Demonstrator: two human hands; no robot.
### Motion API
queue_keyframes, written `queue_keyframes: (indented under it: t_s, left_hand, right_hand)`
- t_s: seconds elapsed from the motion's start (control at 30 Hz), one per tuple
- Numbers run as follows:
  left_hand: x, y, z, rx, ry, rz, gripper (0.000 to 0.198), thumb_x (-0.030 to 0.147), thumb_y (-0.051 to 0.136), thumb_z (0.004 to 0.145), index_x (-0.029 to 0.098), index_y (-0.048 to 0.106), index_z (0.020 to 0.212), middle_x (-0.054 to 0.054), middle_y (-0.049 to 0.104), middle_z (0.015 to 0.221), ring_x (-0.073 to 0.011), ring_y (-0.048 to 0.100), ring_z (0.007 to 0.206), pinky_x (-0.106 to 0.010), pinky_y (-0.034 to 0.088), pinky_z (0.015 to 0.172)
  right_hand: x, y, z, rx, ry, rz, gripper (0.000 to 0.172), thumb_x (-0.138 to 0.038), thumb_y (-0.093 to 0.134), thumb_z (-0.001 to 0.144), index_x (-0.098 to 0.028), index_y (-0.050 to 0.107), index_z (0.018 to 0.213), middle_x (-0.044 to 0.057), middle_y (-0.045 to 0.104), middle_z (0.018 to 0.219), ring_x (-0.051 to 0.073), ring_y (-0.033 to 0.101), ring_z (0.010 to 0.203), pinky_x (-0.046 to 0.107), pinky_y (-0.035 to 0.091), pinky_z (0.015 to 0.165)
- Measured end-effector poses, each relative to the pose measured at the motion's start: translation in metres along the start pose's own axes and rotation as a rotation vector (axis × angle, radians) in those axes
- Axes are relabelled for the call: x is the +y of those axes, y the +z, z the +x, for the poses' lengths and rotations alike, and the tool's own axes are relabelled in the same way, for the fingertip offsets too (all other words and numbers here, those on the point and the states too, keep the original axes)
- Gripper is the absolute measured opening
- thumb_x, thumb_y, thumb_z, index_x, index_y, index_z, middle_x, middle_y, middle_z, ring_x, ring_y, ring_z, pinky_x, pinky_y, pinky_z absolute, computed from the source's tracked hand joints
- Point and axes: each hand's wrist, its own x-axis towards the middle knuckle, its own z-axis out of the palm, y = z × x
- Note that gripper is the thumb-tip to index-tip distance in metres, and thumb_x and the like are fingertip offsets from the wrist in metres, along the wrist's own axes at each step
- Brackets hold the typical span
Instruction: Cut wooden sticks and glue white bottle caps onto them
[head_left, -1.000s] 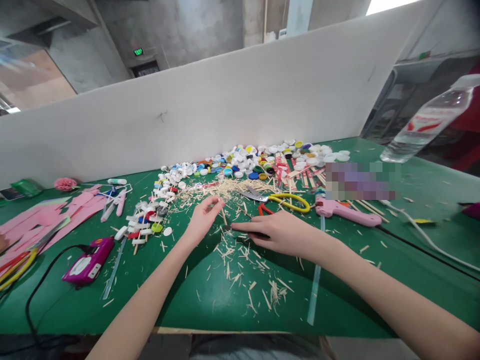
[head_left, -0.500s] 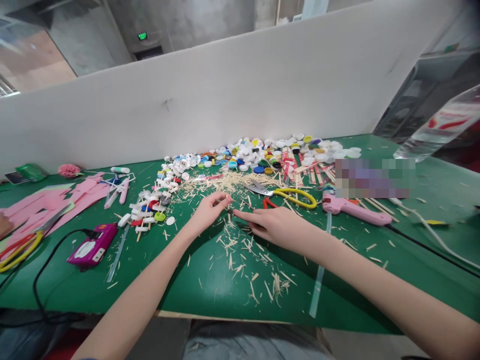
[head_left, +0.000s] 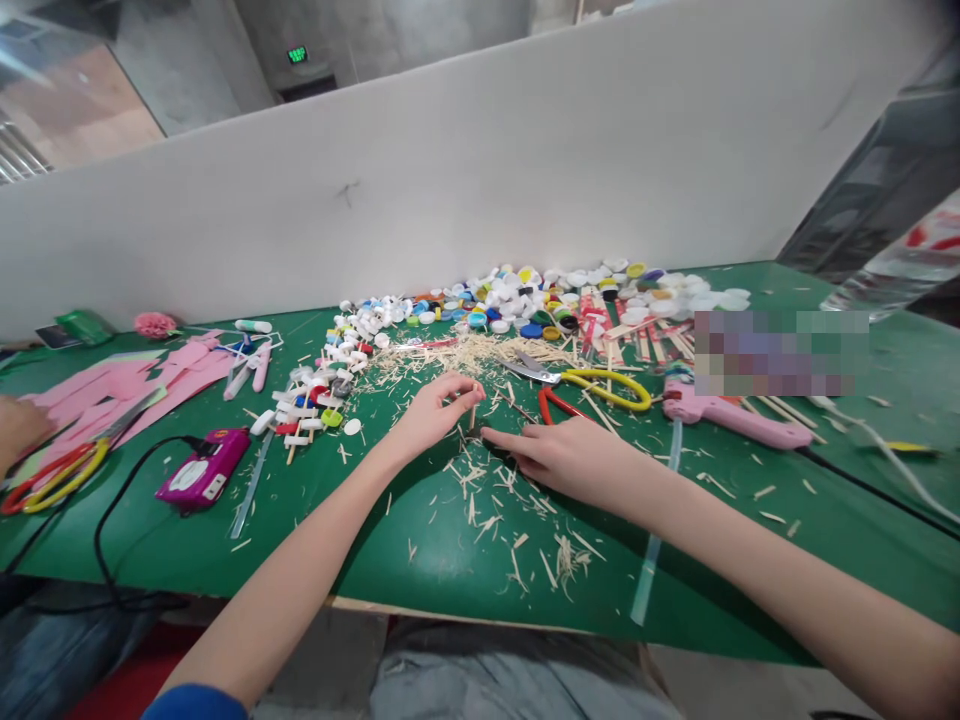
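My left hand [head_left: 442, 410] pinches the top of a short wooden stick [head_left: 473, 414] between thumb and fingertips. The stick stands roughly upright, and at its foot is a small dark piece [head_left: 474, 433], too small to make out. My right hand [head_left: 551, 450] lies low over the table with its index finger stretched toward the dark piece. I cannot tell whether that fingertip touches it. The other fingers of this hand are partly curled and partly hidden. Just beyond my right hand are yellow-handled scissors [head_left: 607, 385] and a red-orange handle [head_left: 555, 402]. Wood shavings [head_left: 487, 490] are scattered around both hands.
Bottle caps [head_left: 510, 300] are heaped along the white partition [head_left: 450, 190]. A pink glue gun [head_left: 735, 418] lies right, a clear glue stick [head_left: 646, 585] near the front edge. Left are capped stick pieces [head_left: 300, 415], a magenta device [head_left: 206, 470], pink paper [head_left: 124, 385] and another person's hand [head_left: 22, 430].
The view has shifted slightly, so things on the table appear farther right. More of the stick shows under my left fingertips. At far left, more of the other person's hand is visible.
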Motion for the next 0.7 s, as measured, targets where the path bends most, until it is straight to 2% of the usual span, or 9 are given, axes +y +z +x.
queue_keyframes:
  t_s: [0.2,0.43,0.53,0.7]
  left_hand:
    - [-0.003,-0.002,0.001,0.005,0.003,0.010,0.016,0.032,0.052,0.088,0.021,0.061,0.081,-0.002,0.058,0.085,-0.0142,0.054,0.080,-0.030,0.042,0.079]
    - [-0.009,-0.004,0.001,0.019,-0.023,-0.009,0.012,0.029,0.054,0.086,0.020,0.061,0.081,-0.002,0.063,0.085,-0.0146,0.056,0.080,-0.029,0.042,0.075]
    - [-0.013,-0.003,0.002,0.025,-0.036,-0.052,0.013,0.029,0.054,0.086,0.020,0.061,0.082,-0.003,0.064,0.086,-0.0145,0.057,0.080,-0.028,0.042,0.073]
    - [-0.016,-0.003,0.001,0.031,-0.033,-0.087,0.012,0.030,0.054,0.085,0.020,0.060,0.083,-0.003,0.065,0.087,-0.0135,0.057,0.078,-0.027,0.041,0.072]
  right_hand:
    - [0.000,0.000,0.000,0.002,0.021,-0.021,0.042,-0.024,0.040,0.090,-0.027,0.050,0.131,0.000,0.063,0.071,0.008,0.046,0.047,0.028,0.015,0.045]
    - [0.000,-0.004,0.001,0.071,0.082,-0.104,0.044,-0.028,0.032,0.094,-0.028,0.043,0.137,0.001,0.064,0.075,0.008,0.040,0.045,0.028,0.017,0.045]
    - [0.000,-0.001,0.002,0.049,0.054,-0.152,0.045,-0.028,0.033,0.093,-0.024,0.043,0.137,0.002,0.064,0.075,0.009,0.040,0.045,0.028,0.016,0.045]
    - [-0.001,0.005,0.003,-0.018,0.005,-0.092,0.044,-0.027,0.034,0.092,-0.023,0.046,0.135,0.001,0.062,0.068,0.009,0.042,0.046,0.027,0.018,0.046]
